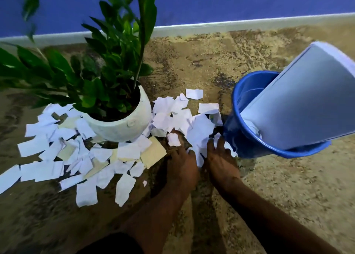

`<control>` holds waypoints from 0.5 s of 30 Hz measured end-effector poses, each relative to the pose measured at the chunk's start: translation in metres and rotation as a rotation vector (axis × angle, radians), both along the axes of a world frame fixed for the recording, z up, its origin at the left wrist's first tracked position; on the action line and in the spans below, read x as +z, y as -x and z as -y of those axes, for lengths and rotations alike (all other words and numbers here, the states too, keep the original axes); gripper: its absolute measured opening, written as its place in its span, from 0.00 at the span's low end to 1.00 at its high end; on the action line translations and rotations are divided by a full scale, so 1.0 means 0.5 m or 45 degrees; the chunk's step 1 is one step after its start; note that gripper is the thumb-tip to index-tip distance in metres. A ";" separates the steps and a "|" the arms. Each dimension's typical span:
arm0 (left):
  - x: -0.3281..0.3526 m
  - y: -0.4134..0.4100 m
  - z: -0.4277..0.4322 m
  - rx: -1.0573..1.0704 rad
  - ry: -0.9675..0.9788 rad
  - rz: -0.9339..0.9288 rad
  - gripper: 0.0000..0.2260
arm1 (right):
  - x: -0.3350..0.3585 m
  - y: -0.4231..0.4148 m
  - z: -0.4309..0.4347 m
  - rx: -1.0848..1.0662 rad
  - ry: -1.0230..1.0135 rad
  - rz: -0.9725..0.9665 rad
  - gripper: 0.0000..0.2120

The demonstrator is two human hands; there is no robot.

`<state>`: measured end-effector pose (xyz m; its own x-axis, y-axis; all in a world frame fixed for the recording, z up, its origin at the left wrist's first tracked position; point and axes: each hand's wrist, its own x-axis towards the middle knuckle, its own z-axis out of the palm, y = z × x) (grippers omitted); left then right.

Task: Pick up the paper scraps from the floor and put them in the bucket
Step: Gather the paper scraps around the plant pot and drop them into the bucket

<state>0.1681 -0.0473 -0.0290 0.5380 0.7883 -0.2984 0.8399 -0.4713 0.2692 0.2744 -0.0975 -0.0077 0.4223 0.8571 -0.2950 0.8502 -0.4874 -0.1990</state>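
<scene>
Both hands (182, 157) (221, 157) flat, grip released, on white torn paper scraps (199, 126) beside blue bucket (240, 144).

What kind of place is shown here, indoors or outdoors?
Probably indoors, perhaps a room or hallway: a blue wall with a white baseboard, a speckled stone-like floor, and a potted plant standing by the wall.

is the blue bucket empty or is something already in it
Not empty. The blue bucket holds a large white sheet sticking out over its rim, with crumpled paper beneath it.
</scene>
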 end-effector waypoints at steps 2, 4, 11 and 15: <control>0.004 -0.001 -0.004 -0.006 0.014 -0.039 0.22 | -0.015 -0.008 -0.009 -0.004 0.058 0.109 0.26; 0.006 -0.003 -0.002 -0.031 0.021 -0.076 0.25 | -0.016 -0.010 -0.019 0.038 0.131 0.273 0.24; 0.009 -0.024 -0.002 0.088 -0.049 -0.130 0.27 | -0.015 -0.020 -0.031 0.085 0.073 0.325 0.18; -0.002 -0.011 -0.016 0.112 -0.042 0.001 0.18 | 0.021 -0.007 -0.033 0.064 -0.055 0.256 0.15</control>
